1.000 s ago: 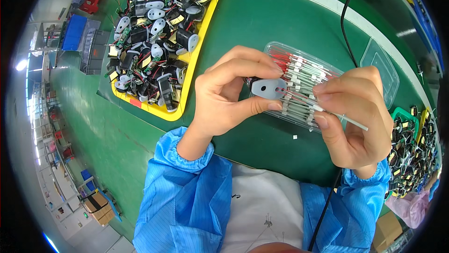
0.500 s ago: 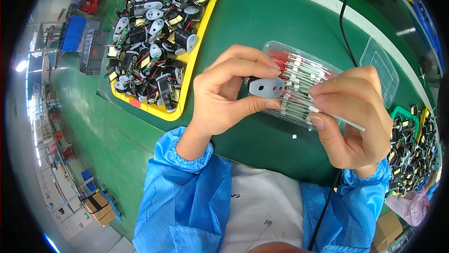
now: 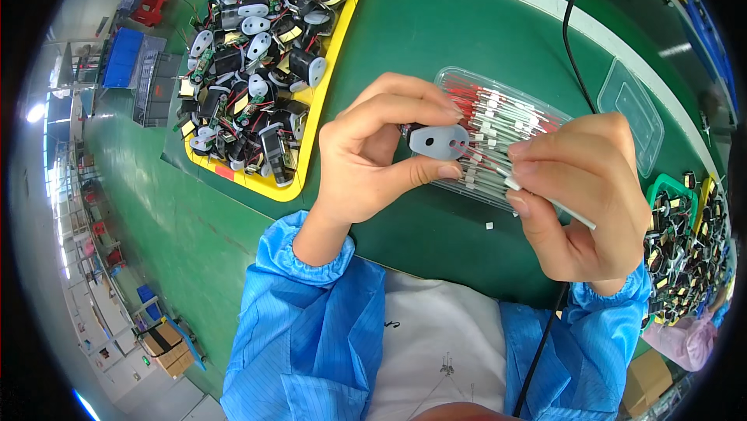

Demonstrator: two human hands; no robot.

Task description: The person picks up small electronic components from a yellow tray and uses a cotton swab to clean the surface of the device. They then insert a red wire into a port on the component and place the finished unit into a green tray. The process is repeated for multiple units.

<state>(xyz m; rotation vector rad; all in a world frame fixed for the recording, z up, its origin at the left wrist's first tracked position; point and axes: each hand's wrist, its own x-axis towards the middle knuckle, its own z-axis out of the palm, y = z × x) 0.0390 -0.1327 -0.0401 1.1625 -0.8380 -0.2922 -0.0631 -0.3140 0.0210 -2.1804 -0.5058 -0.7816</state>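
My left hand (image 3: 381, 149) pinches a black part with a grey oval end cap (image 3: 433, 142) between thumb and fingers. The cap faces up and shows a large dark hole and smaller holes at its right end. From that end thin red wires run to the white-sleeved wire lead (image 3: 572, 212), gripped by the thumb and fingers of my right hand (image 3: 583, 195). Its white sleeve sticks out below that hand. Under both hands lies a clear plastic box (image 3: 447, 75) of similar leads with white tabs and red ends, partly hidden by my fingers.
A yellow tray (image 3: 331, 71) heaped with black, grey-capped parts stands at the left of the green table. The box's clear lid (image 3: 650, 141) lies to the right, near a black cable (image 3: 572, 40). Farther right, a green tray (image 3: 668, 184) stands by more parts.
Both hands have shifted slightly left, the right one a little more, bringing the lead nearer the grey cap. Each hand keeps its grip.
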